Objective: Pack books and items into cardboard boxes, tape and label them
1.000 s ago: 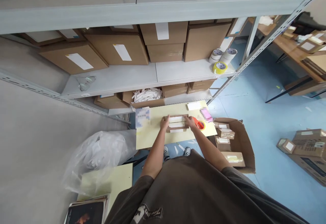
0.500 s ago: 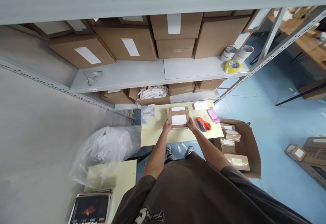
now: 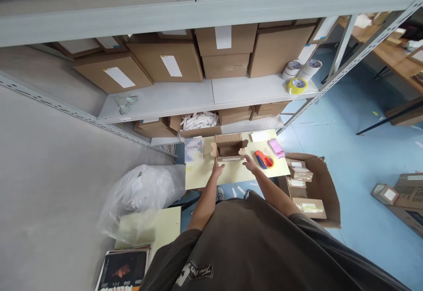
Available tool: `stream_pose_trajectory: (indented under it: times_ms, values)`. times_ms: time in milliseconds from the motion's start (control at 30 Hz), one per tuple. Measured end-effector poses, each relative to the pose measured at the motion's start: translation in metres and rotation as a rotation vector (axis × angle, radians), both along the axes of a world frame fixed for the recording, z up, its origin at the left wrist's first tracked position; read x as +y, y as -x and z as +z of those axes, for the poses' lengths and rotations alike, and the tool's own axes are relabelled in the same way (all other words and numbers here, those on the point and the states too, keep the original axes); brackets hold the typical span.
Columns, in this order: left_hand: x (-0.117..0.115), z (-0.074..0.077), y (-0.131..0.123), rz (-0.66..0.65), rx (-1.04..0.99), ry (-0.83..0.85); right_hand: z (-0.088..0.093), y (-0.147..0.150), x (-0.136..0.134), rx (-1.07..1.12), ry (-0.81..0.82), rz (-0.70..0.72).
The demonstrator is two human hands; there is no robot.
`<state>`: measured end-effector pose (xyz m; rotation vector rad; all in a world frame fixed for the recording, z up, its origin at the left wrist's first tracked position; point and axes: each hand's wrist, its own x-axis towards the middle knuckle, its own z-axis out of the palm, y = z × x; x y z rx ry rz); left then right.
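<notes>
A small cardboard box (image 3: 230,137) stands on the pale yellow table (image 3: 201,178) with its top open and its inside showing. Cut side flaps stick out at its left and right, and a white label lies along its near edge. At the near left corner, my left hand (image 3: 217,168) touches the box with the thumb spread inward. My right hand (image 3: 250,164) is at the near right corner, thumb and fingers apart. Right of it lies a red and blue tape dispenser (image 3: 263,159) with a yellow roll.
Beyond the table, a metal shelf (image 3: 158,99) bears cardboard boxes and tape rolls (image 3: 297,85). An open carton (image 3: 330,194) with several small boxes stands right. A clear plastic bag (image 3: 145,189) of white material is at the left. Papers (image 3: 194,149) lie on the table.
The box was held flat with its labelled face up; now it is turned, with its open side up and flaps out. My fingers have loosened, with the thumbs spread.
</notes>
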<state>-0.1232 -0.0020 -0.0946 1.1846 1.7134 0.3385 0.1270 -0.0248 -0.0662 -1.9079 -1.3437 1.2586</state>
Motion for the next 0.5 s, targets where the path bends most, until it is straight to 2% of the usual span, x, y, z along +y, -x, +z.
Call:
stream_pose_trajectory:
  times_ms: [67,167,267,333,367,400,500]
  values:
    - [-0.004,0.0,-0.002,-0.013,-0.018,0.02,-0.002,0.001,-0.005,0.125,0.077,-0.017]
    - [-0.002,0.01,0.007,0.037,0.007,-0.004,0.003,-0.004,-0.005,0.105,0.085,-0.079]
    - [0.007,0.03,0.025,0.238,0.156,-0.189,0.02,-0.011,0.006,-0.05,-0.031,-0.218]
    - [0.018,0.048,0.031,0.314,0.208,-0.368,0.037,-0.009,0.018,-0.131,-0.149,-0.248]
    - [0.025,0.057,0.031,0.284,0.189,-0.436,0.045,-0.005,0.026,-0.155,-0.202,-0.221]
    - [0.032,0.066,0.029,0.192,0.134,-0.48,0.052,0.0,0.034,-0.172,-0.245,-0.165]
    - [0.053,0.084,0.015,-0.185,0.002,-0.498,0.065,0.024,0.057,-0.204,-0.313,0.083]
